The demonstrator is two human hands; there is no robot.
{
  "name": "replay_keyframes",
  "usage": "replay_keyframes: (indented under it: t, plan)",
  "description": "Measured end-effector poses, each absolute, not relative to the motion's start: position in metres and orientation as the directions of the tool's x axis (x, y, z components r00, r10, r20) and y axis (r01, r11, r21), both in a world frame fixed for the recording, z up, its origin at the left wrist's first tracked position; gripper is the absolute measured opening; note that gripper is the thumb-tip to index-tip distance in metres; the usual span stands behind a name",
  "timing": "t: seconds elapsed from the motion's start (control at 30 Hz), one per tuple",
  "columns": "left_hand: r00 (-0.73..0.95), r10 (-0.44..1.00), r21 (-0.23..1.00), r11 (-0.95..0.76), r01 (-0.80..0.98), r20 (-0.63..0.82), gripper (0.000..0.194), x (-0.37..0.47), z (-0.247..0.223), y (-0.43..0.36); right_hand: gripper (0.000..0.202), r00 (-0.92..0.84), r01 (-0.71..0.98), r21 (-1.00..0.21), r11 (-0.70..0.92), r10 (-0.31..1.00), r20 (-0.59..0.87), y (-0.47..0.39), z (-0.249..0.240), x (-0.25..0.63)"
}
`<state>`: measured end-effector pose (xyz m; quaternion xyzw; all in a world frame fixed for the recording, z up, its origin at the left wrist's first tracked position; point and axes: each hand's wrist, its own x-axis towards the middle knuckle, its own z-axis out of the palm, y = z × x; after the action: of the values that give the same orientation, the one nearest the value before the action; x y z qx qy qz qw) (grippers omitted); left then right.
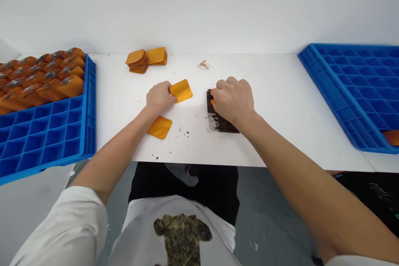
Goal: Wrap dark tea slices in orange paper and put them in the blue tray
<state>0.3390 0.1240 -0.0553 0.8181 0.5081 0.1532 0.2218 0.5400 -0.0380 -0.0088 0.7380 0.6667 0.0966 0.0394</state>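
My left hand (160,96) pinches a small yellow-orange paper packet (181,91) by its left end, just above the table. Another packet (161,128) lies flat below that hand, partly under my wrist. My right hand (234,99) is closed over a shallow clear tray (213,124) of thin dark brown strips (227,126). Orange bits (213,102) show at its fingertips; whether they are finger covers or part of a tool I cannot tell. Whatever those fingers hold is hidden.
Two stacks of packets (136,61) and some rubber bands (204,65) lie toward the wall. A blue divided crate (90,108), partly filled with orange packets (71,86), stands left. Another blue crate (330,91) stands right, an orange item (392,137) in its corner. Dark crumbs dot the white table (274,91).
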Motion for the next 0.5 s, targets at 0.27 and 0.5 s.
replay_keyframes:
  t: [0.27,0.5]
  plan:
    - [0.462,0.887,0.792,-0.295,0.534,0.019,0.004,0.339,-0.036,0.114,0.032,0.098,0.971,0.216,-0.107,0.994,0.053,-0.045,-0.006,0.540]
    - [0.475,0.865,0.851,-0.367,0.377,0.162,0.002,0.299,-0.003,0.076,0.019,0.144,0.945,0.292,-0.150,0.989,0.042,-0.042,-0.002,0.527]
